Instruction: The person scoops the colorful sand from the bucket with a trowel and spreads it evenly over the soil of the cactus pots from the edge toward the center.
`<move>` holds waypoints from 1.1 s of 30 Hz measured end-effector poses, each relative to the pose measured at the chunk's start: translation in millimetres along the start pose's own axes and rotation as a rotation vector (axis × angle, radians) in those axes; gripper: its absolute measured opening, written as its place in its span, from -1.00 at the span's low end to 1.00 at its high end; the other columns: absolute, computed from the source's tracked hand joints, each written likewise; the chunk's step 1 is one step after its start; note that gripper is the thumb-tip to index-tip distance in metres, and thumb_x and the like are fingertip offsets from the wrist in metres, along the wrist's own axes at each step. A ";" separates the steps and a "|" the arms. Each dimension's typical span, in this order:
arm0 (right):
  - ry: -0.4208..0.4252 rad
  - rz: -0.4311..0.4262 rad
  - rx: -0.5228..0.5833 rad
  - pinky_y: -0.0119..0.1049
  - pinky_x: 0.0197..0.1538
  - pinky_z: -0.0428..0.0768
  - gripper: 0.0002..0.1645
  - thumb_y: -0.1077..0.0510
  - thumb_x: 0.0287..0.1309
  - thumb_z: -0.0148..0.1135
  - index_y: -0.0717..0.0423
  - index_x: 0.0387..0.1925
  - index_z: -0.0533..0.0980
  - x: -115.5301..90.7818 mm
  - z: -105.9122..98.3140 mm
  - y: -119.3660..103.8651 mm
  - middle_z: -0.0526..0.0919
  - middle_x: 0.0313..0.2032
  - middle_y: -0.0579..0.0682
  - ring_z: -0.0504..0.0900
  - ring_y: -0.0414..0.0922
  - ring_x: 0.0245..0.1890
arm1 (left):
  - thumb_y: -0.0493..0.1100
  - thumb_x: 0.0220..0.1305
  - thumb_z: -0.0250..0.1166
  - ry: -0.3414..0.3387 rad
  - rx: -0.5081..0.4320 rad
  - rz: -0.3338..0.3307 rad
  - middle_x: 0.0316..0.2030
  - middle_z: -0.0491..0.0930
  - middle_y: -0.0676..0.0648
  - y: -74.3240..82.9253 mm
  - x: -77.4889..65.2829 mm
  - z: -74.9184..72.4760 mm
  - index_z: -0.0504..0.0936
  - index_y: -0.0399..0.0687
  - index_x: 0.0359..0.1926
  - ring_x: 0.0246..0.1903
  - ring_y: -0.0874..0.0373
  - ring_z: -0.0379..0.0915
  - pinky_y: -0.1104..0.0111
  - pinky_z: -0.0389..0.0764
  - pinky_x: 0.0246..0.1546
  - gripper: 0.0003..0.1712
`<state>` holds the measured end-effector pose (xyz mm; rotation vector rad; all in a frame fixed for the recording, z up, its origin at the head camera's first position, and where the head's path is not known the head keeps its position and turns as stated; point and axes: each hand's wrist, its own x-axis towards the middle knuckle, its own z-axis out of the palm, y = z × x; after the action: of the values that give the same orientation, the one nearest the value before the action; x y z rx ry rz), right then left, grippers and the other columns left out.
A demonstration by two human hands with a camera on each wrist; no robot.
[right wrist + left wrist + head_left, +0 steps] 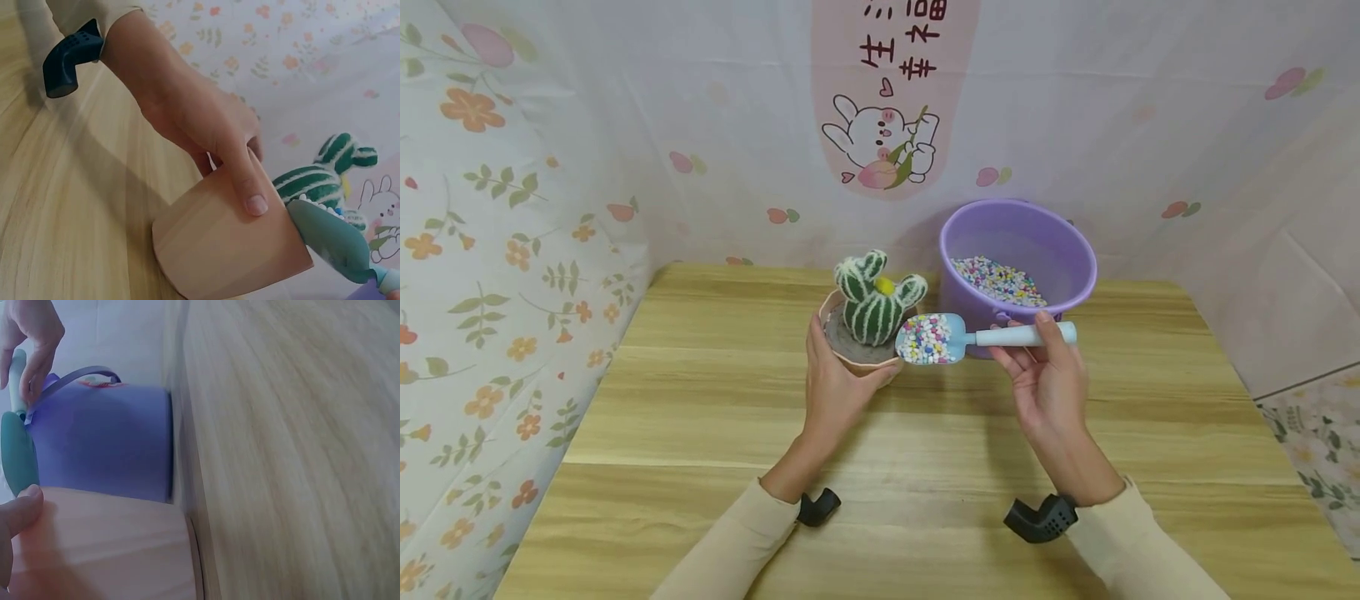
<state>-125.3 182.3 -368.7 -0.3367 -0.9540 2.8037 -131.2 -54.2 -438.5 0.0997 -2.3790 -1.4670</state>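
Observation:
My left hand (841,383) grips the near left side of a peach-coloured flowerpot (225,244), thumb along its front near the rim. Grey filling surrounds a green-and-white knitted cactus (874,317) with a yellow flower in the pot. The light-blue handle of a small scoop (957,342) is held in my right hand (1051,375), thumb on top. Colourful pebbles (927,337) fill the scoop's blade, which is level and overlaps the pot's right rim. In the left wrist view the scoop's underside (19,453) shows just above the pot.
Behind my right hand stands a purple bucket (1018,212) with more colourful pebbles (1000,282) inside. Both containers are on a wood-grain table (910,492). Printed cloth (715,108) hangs along the back and left sides.

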 end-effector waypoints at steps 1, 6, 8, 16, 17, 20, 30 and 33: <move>0.005 -0.002 0.001 -0.06 -0.22 0.66 -0.71 0.20 0.26 0.26 0.22 -0.06 0.41 0.0 0.9 0.1 0.73 -0.39 0.23 0.76 0.08 -0.32 | 0.24 -0.30 0.63 0.002 0.000 -0.006 0.45 0.04 -0.15 0.5 -0.5 0.2 -0.18 -0.08 0.53 0.38 -0.06 0.11 -0.03 0.31 0.28 0.54; 0.029 -0.013 -0.019 -0.08 -0.23 0.67 -0.70 0.19 0.24 0.29 0.20 -0.09 0.40 -1.1 5.1 -0.4 0.72 -0.42 0.20 0.76 0.07 -0.36 | 0.26 -0.28 0.62 -0.025 -0.031 -0.029 0.48 -0.04 -0.16 0.4 -1.0 -1.7 -0.26 -0.03 0.54 0.41 -0.07 0.05 -0.02 0.26 0.32 0.57; 0.029 -0.013 -0.022 -0.07 -0.22 0.66 -0.67 0.20 0.23 0.30 0.19 -0.06 0.39 -1.7 6.9 -0.7 0.71 -0.42 0.19 0.76 0.08 -0.36 | 0.24 -0.26 0.62 -0.049 -0.058 -0.037 0.48 -0.08 -0.14 -0.9 0.5 -4.0 -0.28 0.04 0.54 0.41 -0.05 0.02 -0.03 0.23 0.33 0.56; 0.011 -0.029 -0.041 -0.07 -0.24 0.65 -0.62 0.20 0.22 0.30 0.22 0.00 0.39 -1.4 12.3 -1.5 0.68 -0.41 0.18 0.75 0.08 -0.40 | 0.17 -0.27 0.65 -0.152 -0.096 -0.063 0.52 -0.16 -0.15 -8.3 7.7 -12.1 -0.33 0.08 0.55 0.45 -0.08 -0.09 -0.05 0.13 0.37 0.59; 0.013 -0.031 -0.044 -0.07 -0.25 0.65 -0.62 0.20 0.22 0.31 0.22 0.00 0.39 -1.2 12.8 -1.6 0.67 -0.41 0.18 0.75 0.07 -0.41 | 0.17 -0.28 0.65 -0.149 -0.099 -0.063 0.51 -0.15 -0.14 -8.9 7.4 -11.8 -0.32 0.09 0.55 0.45 -0.07 -0.08 -0.05 0.14 0.36 0.59; 0.016 -0.043 -0.058 -0.08 -0.27 0.66 -0.66 0.20 0.22 0.31 0.23 -0.05 0.40 -0.2 14.0 -1.6 0.67 -0.44 0.18 0.75 0.07 -0.42 | 0.19 -0.28 0.64 -0.124 -0.096 -0.063 0.51 -0.11 -0.12 -8.6 5.2 -9.9 -0.29 0.13 0.55 0.44 -0.07 -0.04 -0.07 0.18 0.34 0.57; 0.029 -0.055 -0.063 -0.09 -0.32 0.66 -0.60 0.23 0.19 0.33 0.24 -0.01 0.39 1.9 17.8 -2.7 0.67 -0.47 0.17 0.75 0.08 -0.43 | 0.18 -0.28 0.65 -0.040 -0.069 -0.027 0.49 -0.05 -0.14 -5.4 -1.3 -1.4 -0.25 0.12 0.55 0.42 -0.07 0.03 -0.08 0.26 0.30 0.55; 0.020 -0.060 -0.077 -0.10 -0.33 0.66 -0.63 0.23 0.18 0.34 0.25 -0.07 0.39 2.6 20.3 -3.1 0.68 -0.48 0.18 0.75 0.08 -0.45 | 0.17 -0.28 0.65 -0.023 -0.067 -0.018 0.49 -0.04 -0.13 -4.7 -2.8 -0.5 -0.24 0.08 0.55 0.41 -0.06 0.03 -0.06 0.26 0.30 0.54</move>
<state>-132.9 173.6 -351.6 -0.3395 -1.0518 2.7100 -129.0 -56.2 -443.1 0.0893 -2.3501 -1.5625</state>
